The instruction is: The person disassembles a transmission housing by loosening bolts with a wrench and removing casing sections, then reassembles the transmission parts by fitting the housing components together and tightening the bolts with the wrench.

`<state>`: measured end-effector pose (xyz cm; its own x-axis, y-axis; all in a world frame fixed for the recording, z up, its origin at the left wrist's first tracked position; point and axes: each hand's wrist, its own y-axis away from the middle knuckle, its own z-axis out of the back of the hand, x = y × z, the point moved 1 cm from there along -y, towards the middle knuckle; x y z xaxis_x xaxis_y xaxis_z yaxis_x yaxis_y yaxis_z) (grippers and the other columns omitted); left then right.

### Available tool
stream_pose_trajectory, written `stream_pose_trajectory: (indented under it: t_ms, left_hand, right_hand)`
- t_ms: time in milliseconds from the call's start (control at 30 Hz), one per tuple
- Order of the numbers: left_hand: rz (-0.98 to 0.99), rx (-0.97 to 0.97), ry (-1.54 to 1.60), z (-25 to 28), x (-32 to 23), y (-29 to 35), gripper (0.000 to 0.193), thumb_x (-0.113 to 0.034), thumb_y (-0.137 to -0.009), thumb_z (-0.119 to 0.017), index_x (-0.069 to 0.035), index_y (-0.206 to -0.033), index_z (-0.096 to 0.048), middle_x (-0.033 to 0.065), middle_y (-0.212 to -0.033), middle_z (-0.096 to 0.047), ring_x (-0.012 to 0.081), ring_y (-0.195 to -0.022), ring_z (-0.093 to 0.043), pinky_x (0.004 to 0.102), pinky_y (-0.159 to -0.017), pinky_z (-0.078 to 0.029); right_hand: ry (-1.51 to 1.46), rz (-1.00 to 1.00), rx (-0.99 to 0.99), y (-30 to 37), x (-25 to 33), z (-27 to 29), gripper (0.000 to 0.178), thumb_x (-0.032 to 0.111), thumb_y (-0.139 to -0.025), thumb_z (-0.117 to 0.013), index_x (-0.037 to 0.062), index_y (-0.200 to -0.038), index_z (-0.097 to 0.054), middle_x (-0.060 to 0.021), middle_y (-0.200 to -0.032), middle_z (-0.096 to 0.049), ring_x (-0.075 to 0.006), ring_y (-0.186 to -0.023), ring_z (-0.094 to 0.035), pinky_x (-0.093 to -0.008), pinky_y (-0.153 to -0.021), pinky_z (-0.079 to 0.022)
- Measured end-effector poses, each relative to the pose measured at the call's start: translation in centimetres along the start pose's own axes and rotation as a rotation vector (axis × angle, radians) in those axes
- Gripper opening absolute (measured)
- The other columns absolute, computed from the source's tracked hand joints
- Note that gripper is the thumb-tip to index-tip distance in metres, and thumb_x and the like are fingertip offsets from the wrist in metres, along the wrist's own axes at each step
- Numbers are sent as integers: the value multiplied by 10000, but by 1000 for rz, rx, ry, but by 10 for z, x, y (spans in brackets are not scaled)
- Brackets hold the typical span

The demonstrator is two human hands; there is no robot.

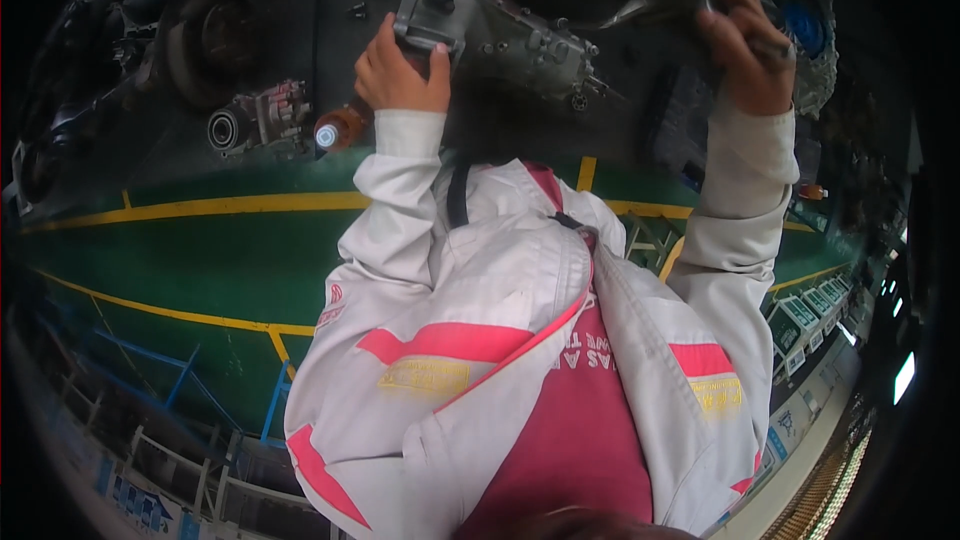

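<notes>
My left hand [402,72] grips the near edge of a grey cast-metal housing [446,2], thumb on one side and fingers on the other. A round opening and a dark knob show on top of the housing. Joined or set close to its right is a ribbed metal gearbox-like part [540,55] with bolts along its edge. On the right, my raised right hand [738,35] is closed around a long shiny metal bar [640,8]. One end sticks out below my palm; its far end is blurred, so its exact kind is unclear.
An orange-brown bottle [340,128] with a white cap and a bolted metal part [262,118] lie left of my left wrist. Farther left is a large round drum [205,45]. A big metal housing [815,35] stands at right. Yellow lines [250,204] cross the green floor.
</notes>
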<state>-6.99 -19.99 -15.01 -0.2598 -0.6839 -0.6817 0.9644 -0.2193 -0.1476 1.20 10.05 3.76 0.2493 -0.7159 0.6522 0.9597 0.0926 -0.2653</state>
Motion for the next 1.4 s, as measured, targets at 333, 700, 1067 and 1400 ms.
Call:
stream_pose_trajectory:
  t_ms: [333, 700, 1067, 1400]
  left_hand:
    - [-35, 42, -6, 1, 5, 1, 662, -336, -795, -641, -73, -1339, -371, 190, -1276, -458, 363, -1189, -373, 471, -1004, -277]
    - [-12, -3, -17, 5, -11, 7, 636, -319, -787, -662, -60, -1314, -417, 224, -1180, -521, 400, -1071, -468, 459, -925, -372]
    - [-146, -41, -165, -16, 24, 0, 729, -545, -829, -505, -75, -1367, -361, 221, -1282, -468, 437, -1102, -443, 507, -921, -367]
    - [-178, -36, -213, -23, 25, -2, 743, -554, -821, -530, -87, -1373, -356, 211, -1238, -492, 416, -1058, -458, 496, -893, -387]
  right_hand:
    - [-727, -81, -168, 25, -39, -4, 166, 83, -873, -472, -8, -799, -590, -155, -851, -635, -285, -892, -639, -498, -1028, -361]
    - [-599, -515, -1126, 3, -41, -21, 432, 430, -911, -543, 129, -620, -435, -4, -503, -441, -109, -319, -344, -253, -301, -275]
    - [-966, -460, -410, 26, -9, -27, 442, 349, -919, -556, 88, -565, -514, -26, -527, -518, -102, -426, -444, -261, -406, -327]
    - [-808, -577, -1092, 17, -63, -54, 510, 474, -886, -577, 48, -606, -575, 27, -539, -472, -59, -542, -430, -254, -540, -362]
